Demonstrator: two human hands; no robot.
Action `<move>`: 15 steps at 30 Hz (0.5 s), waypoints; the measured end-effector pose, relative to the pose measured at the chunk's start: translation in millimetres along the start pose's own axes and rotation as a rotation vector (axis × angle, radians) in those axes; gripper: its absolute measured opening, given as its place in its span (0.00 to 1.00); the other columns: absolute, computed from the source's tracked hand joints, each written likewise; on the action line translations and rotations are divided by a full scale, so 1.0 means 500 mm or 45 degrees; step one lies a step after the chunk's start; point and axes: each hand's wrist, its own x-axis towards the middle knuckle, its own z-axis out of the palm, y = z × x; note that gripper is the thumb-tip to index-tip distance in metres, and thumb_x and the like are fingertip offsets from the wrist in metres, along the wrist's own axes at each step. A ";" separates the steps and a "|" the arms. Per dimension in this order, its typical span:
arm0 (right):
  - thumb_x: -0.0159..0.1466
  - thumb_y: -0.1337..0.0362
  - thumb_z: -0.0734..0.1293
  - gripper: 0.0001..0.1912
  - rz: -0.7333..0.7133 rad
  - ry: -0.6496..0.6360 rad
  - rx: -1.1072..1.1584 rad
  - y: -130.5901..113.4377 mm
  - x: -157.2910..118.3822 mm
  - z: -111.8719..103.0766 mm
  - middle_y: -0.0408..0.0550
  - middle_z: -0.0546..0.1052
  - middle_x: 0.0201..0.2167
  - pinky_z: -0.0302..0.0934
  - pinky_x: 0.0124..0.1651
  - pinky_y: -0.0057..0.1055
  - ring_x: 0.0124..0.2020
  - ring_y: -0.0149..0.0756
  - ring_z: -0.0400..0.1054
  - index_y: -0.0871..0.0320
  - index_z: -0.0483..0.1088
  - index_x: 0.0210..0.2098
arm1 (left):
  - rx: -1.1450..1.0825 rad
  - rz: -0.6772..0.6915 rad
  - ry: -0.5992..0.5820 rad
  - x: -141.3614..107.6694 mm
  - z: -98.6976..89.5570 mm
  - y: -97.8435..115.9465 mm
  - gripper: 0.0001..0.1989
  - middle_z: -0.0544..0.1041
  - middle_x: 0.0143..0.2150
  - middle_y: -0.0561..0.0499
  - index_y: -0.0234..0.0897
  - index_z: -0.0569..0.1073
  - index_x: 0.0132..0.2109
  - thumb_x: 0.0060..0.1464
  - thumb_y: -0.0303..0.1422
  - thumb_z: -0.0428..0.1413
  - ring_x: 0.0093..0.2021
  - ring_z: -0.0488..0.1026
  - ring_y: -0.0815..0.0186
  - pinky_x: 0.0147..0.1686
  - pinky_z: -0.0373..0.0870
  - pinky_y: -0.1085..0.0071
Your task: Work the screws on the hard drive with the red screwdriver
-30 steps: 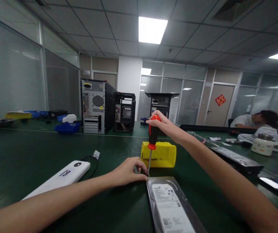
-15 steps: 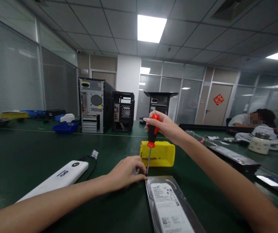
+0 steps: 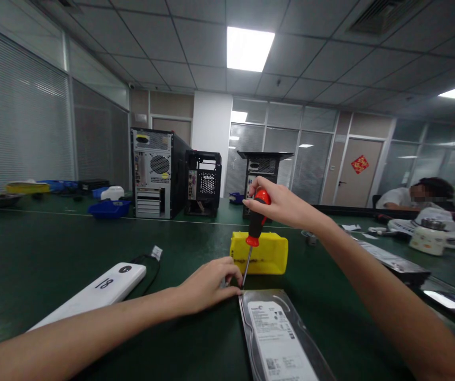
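Observation:
A red and black screwdriver [image 3: 257, 217] is gripped at its handle by my right hand [image 3: 277, 203]. Its shaft slants down to the far left corner of a hard drive [image 3: 277, 333] with a white label, lying on the green table. At that corner, my left hand [image 3: 211, 283] has its thumb and fingers closed around the screwdriver's tip; whatever they pinch is hidden. Just behind the drive stands a yellow bin [image 3: 267, 254] on its side.
A white power bank [image 3: 96, 291] with a cable lies left. Computer cases [image 3: 156, 174] and a blue tray [image 3: 109, 208] stand farther back. On the right are another drive [image 3: 394, 259], a phone [image 3: 445, 300], a jar [image 3: 428, 236] and a person [image 3: 400, 197] at the table.
The screwdriver's handle has tipped to the right with my right hand, so the shaft leans more. My left hand stays at the drive's corner.

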 end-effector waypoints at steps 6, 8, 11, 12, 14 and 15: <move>0.60 0.57 0.60 0.14 -0.023 -0.263 0.446 0.020 0.004 0.005 0.42 0.65 0.29 0.56 0.23 0.25 0.24 0.27 0.59 0.56 0.56 0.42 | -0.012 0.010 0.004 0.002 0.000 -0.005 0.08 0.67 0.36 0.52 0.38 0.70 0.37 0.52 0.37 0.53 0.35 0.64 0.68 0.34 0.61 0.74; 0.60 0.61 0.59 0.12 -0.065 -0.310 0.490 0.019 0.003 0.003 0.44 0.65 0.32 0.58 0.25 0.25 0.27 0.28 0.60 0.56 0.57 0.43 | -0.015 0.010 0.004 0.003 0.000 -0.005 0.09 0.67 0.36 0.53 0.38 0.70 0.37 0.52 0.38 0.53 0.35 0.64 0.68 0.34 0.61 0.74; 0.60 0.62 0.59 0.10 -0.101 -0.263 0.425 0.012 0.000 0.004 0.45 0.65 0.33 0.57 0.27 0.25 0.29 0.28 0.60 0.57 0.59 0.41 | -0.033 -0.021 -0.018 0.003 -0.004 -0.002 0.10 0.67 0.35 0.52 0.37 0.71 0.38 0.52 0.38 0.53 0.35 0.64 0.68 0.33 0.60 0.74; 0.60 0.62 0.59 0.09 -0.116 -0.226 0.403 0.008 -0.001 0.007 0.44 0.65 0.32 0.57 0.28 0.26 0.28 0.28 0.59 0.57 0.60 0.40 | -0.048 -0.033 -0.033 0.003 -0.006 0.000 0.10 0.66 0.35 0.52 0.37 0.71 0.38 0.52 0.38 0.53 0.35 0.64 0.68 0.33 0.60 0.74; 0.59 0.62 0.61 0.09 -0.159 -0.139 0.375 0.003 -0.002 0.014 0.42 0.65 0.30 0.56 0.29 0.27 0.27 0.28 0.59 0.57 0.61 0.38 | -0.097 -0.037 -0.086 0.004 -0.012 0.001 0.11 0.66 0.35 0.52 0.37 0.71 0.39 0.52 0.38 0.53 0.34 0.63 0.68 0.33 0.60 0.74; 0.58 0.62 0.62 0.09 -0.177 -0.102 0.367 0.001 -0.002 0.018 0.42 0.65 0.29 0.56 0.30 0.27 0.27 0.28 0.58 0.57 0.61 0.37 | -0.131 -0.030 -0.118 0.005 -0.015 -0.001 0.11 0.66 0.35 0.52 0.37 0.72 0.40 0.52 0.37 0.53 0.34 0.63 0.69 0.33 0.60 0.74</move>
